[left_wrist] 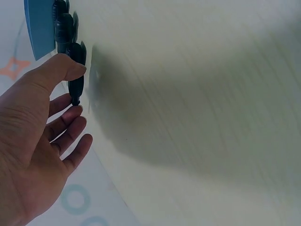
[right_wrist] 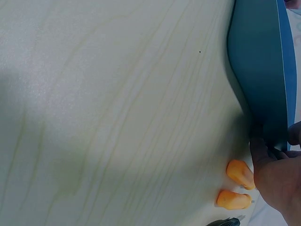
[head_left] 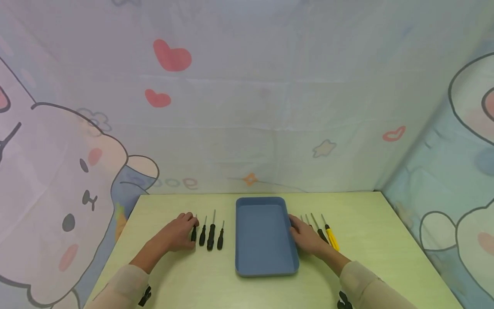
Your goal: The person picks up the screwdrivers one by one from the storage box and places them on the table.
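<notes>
At the left end of a row of black-handled screwdrivers, my left hand (head_left: 178, 234) pinches the outermost screwdriver (head_left: 194, 234). In the left wrist view, the thumb lies over this black handle (left_wrist: 76, 87) with the index finger behind it; the other fingers are loosely bent. A shallow blue-grey rectangular tray (head_left: 266, 236) lies flat in the middle of the table. My right hand (head_left: 306, 237) grips its right rim, as the right wrist view also shows at the tray wall (right_wrist: 263, 61). Part of that grip is hidden behind the hand.
Between left hand and tray lie three more black screwdrivers (head_left: 211, 237). Right of the tray are a black screwdriver (head_left: 321, 234) and a yellow-handled screwdriver (head_left: 332, 238), with others partly covered by the right hand. A patterned cloth (head_left: 247, 107) hangs behind the table.
</notes>
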A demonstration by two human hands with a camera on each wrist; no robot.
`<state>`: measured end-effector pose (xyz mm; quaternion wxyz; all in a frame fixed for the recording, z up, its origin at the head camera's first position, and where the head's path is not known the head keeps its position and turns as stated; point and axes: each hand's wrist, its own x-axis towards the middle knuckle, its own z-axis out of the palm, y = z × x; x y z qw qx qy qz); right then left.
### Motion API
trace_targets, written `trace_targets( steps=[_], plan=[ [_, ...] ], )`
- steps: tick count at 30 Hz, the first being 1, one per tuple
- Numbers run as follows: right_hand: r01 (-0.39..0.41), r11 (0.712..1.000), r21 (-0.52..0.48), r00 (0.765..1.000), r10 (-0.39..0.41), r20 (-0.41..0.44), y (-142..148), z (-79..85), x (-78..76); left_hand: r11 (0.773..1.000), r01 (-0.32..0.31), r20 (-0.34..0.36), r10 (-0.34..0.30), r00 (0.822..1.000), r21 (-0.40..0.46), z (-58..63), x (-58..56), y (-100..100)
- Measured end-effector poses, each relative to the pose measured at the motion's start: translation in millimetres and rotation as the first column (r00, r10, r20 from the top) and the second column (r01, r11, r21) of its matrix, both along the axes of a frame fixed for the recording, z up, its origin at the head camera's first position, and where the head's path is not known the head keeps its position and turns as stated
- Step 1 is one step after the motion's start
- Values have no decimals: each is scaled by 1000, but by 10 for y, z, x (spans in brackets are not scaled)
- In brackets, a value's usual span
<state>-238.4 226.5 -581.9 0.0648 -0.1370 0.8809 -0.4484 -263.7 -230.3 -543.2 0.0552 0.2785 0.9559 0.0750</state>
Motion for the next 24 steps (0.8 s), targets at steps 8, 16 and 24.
trace_targets(
  steps=[8, 16, 24],
  plan=[
    [4, 1000, -12, 1000, -4, 11, 0, 4, 6, 1000, -20, 17, 20, 1000, -1, -64, -13, -15],
    [10, 1000, -2, 1000, -10, 7, 4, -5, 7, 999, -32, 53, 31, 998, 22, -82, -20, -31],
    [15, 1000, -6, 1000, -15, 12, -5, 4, 8, 995, -72, 142, 61, 988, 70, -30, -13, -33]
  ],
)
